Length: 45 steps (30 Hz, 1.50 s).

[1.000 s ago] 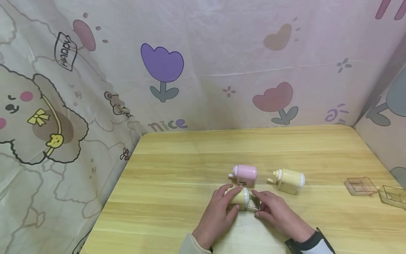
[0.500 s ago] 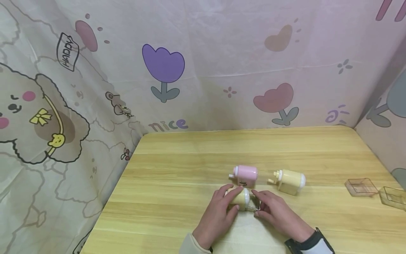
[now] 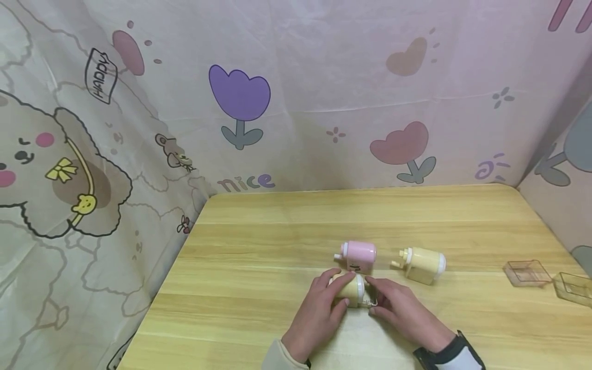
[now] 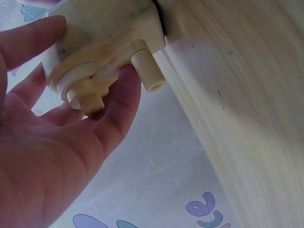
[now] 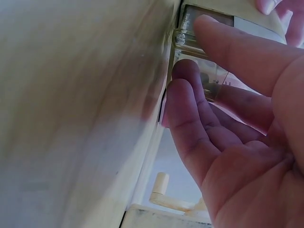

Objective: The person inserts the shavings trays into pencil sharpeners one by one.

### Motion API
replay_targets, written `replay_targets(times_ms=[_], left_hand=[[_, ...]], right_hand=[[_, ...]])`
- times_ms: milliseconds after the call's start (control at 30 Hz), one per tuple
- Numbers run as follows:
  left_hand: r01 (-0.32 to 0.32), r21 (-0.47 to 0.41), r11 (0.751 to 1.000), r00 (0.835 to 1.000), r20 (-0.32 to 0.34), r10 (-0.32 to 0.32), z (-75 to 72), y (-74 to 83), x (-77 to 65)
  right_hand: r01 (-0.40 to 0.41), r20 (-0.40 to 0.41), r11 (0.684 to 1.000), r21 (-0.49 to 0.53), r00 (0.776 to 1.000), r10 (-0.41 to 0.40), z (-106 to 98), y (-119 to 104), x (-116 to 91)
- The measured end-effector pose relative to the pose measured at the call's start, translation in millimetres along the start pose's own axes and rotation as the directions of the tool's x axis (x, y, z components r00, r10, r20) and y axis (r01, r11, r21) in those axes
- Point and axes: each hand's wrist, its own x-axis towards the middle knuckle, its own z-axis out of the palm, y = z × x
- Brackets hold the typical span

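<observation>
Left hand (image 3: 317, 310): curled round the body of the yellow sharpener (image 3: 348, 294), thumb on the near side, forefinger over the top. Sharpener sits inside the grasp, on its side of the white rim (image 3: 360, 291). Left wrist view: the crank (image 4: 148, 70) and its hub (image 4: 88, 97) face the palm, with a fingertip just behind the crank arm.

Right hand (image 3: 407, 311): thumb and fingers close together, pinching the clear drawer (image 5: 187, 42) at the sharpener's rim end. Drawer protrudes from the body; its contents are too blurred to identify. The sharpener body therefore lies to the left of the right hand's fingertips, with the drawer between.

Position: sharpener low at the counter (image 3: 259, 246), near edge side, between both hands. Pink sharpener (image 3: 362, 252) just beyond it; second yellow sharpener (image 3: 424, 263) beyond the right hand, not touched. Well to the right: pinkish clear box (image 3: 528, 281) and yellowish clear box (image 3: 573, 295), corners near each other; contact cannot be told.
</observation>
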Motion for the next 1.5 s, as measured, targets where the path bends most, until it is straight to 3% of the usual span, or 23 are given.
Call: replay_targets(times_ms=[533,933,1500], left_hand=[[-0.014,0.0,1.0,1.0,-0.011,0.014,0.0,-0.4,0.2],[-0.014,0.003,1.0,1.0,-0.016,0.014,0.0,0.1,0.4],[-0.019,0.001,1.0,1.0,-0.013,0.019,-0.4,1.1,-0.6]], right_hand=[[0.019,0.02,0.999,0.03,1.0,-0.019,3,-2,5],[0.006,0.02,0.998,-0.057,1.0,-0.005,5,-3,11],[0.03,0.026,0.999,-0.042,0.999,-0.029,7,-3,15]])
